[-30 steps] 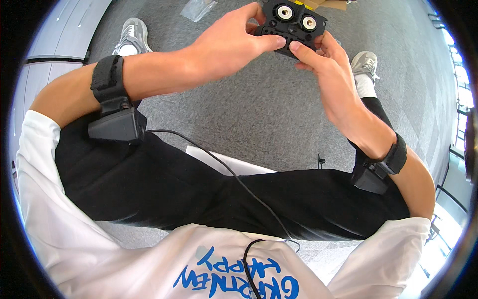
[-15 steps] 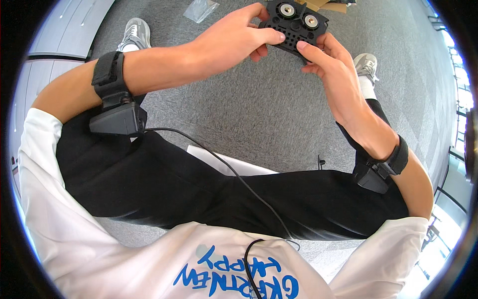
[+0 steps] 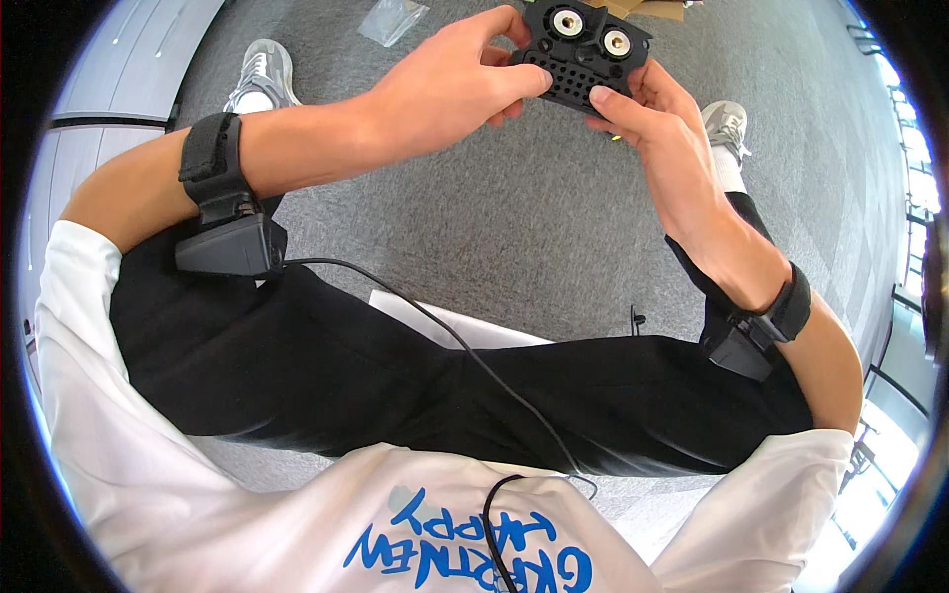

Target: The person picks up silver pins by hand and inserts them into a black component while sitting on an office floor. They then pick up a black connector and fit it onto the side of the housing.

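Between my two hands, held up over the floor, is a black perforated plate-like part (image 3: pixel 573 79) with two round silver metal rings on its far half. My left hand (image 3: pixel 484 74) grips its left side, the thumb lying on the holed surface and the fingers curled around the edge. On the right, my right hand (image 3: pixel 647 109) holds the near right corner, thumb on top and fingers partly hidden behind. A small yellow bit shows beneath the part by the right fingers.
Past the black part lies brown cardboard (image 3: pixel 657 9) on the grey carpet (image 3: pixel 474 227). A clear plastic bag (image 3: pixel 392 21) rests at the far left, near pale cabinets (image 3: pixel 129 59). A black cable (image 3: pixel 435 331) runs from the left wrist device (image 3: pixel 232 242) across my lap.
My left thumb has slid left on the black part, uncovering more of its holes. The part has shifted slightly, and a yellow bit now shows under it.
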Demonstrator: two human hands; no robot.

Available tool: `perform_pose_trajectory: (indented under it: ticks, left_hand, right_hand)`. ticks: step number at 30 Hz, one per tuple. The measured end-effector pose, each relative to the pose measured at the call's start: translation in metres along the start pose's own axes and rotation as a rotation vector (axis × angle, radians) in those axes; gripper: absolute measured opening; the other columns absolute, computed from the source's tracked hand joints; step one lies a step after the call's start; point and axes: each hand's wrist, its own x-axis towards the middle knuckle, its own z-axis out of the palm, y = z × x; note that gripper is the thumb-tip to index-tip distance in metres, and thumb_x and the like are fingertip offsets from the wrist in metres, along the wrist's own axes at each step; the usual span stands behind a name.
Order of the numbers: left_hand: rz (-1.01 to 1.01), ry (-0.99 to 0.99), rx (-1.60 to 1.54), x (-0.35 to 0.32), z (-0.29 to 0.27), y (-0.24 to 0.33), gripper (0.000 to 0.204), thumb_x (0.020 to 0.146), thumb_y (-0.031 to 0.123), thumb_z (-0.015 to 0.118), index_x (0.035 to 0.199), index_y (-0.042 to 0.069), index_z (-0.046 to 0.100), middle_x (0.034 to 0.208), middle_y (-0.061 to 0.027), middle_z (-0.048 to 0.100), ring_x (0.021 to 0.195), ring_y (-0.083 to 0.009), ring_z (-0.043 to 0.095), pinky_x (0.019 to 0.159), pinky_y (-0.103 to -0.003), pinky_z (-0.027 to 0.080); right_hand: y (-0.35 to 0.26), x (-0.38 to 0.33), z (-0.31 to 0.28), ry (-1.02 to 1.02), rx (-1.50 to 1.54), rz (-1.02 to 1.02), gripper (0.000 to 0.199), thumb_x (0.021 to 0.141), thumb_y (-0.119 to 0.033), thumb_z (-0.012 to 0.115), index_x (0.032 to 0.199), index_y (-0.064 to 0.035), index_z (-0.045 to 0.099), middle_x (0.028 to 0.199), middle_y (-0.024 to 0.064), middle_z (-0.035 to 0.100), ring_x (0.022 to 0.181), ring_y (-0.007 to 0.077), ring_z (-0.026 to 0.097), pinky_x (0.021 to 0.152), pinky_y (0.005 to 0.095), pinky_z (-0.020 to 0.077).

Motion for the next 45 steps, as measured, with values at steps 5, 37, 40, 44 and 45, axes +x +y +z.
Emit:
perform_pose_trajectory:
  ticks: [5, 37, 40, 44, 45]
  left_hand:
    - [-0.037, -0.031, 0.011, 0.000, 0.000, 0.003, 0.033, 0.094, 0.031, 0.060, 0.111, 0.005, 0.050, 0.079, -0.0034, 0.059, 0.075, -0.0108, 0.057, 0.070, -0.027, 0.046]
    - [0.018, -0.038, 0.068, 0.001, -0.012, 0.003, 0.035, 0.095, 0.032, 0.053, 0.113, 0.002, 0.053, 0.074, -0.0029, 0.059, 0.067, -0.0098, 0.055, 0.064, -0.024, 0.043]
    - [-0.014, -0.030, 0.006, 0.000, -0.011, 0.002, 0.033, 0.096, 0.032, 0.052, 0.111, 0.002, 0.054, 0.073, -0.0027, 0.059, 0.067, -0.0094, 0.055, 0.064, -0.025, 0.044]
    - [-0.037, -0.020, 0.037, 0.000, -0.010, 0.003, 0.031, 0.097, 0.032, 0.050, 0.107, 0.003, 0.055, 0.073, -0.0023, 0.059, 0.067, -0.0092, 0.055, 0.064, -0.025, 0.044]
    - [-0.035, -0.021, 0.053, 0.001, -0.010, 0.002, 0.030, 0.097, 0.033, 0.049, 0.105, 0.004, 0.056, 0.072, -0.0020, 0.058, 0.067, -0.0092, 0.055, 0.064, -0.025, 0.044]
  right_hand:
    - [0.002, -0.001, -0.004, 0.010, -0.017, 0.041, 0.031, 0.089, -0.020, 0.065, 0.110, 0.0025, 0.060, 0.101, 0.0083, 0.062, 0.097, 0.0156, 0.057, 0.087, 0.0314, 0.0449]
    - [0.002, -0.003, -0.015, -0.190, 0.074, 0.035, 0.028, 0.101, -0.012, 0.046, 0.122, 0.0031, 0.054, 0.119, 0.0094, 0.059, 0.112, 0.0154, 0.054, 0.102, 0.0378, 0.0432]
    - [-0.002, -0.003, -0.012, -0.173, 0.080, 0.032, 0.028, 0.100, -0.014, 0.047, 0.121, 0.0037, 0.054, 0.118, 0.0090, 0.059, 0.109, 0.0151, 0.054, 0.100, 0.0372, 0.0439]
    - [-0.005, -0.005, -0.011, -0.155, 0.098, 0.073, 0.030, 0.100, -0.018, 0.049, 0.120, 0.0036, 0.054, 0.112, 0.0074, 0.059, 0.102, 0.0138, 0.054, 0.097, 0.0362, 0.0449]
    - [-0.003, -0.004, -0.011, -0.145, 0.109, 0.084, 0.027, 0.098, -0.018, 0.051, 0.115, 0.0031, 0.056, 0.105, 0.0061, 0.058, 0.097, 0.0135, 0.055, 0.092, 0.0350, 0.0474]
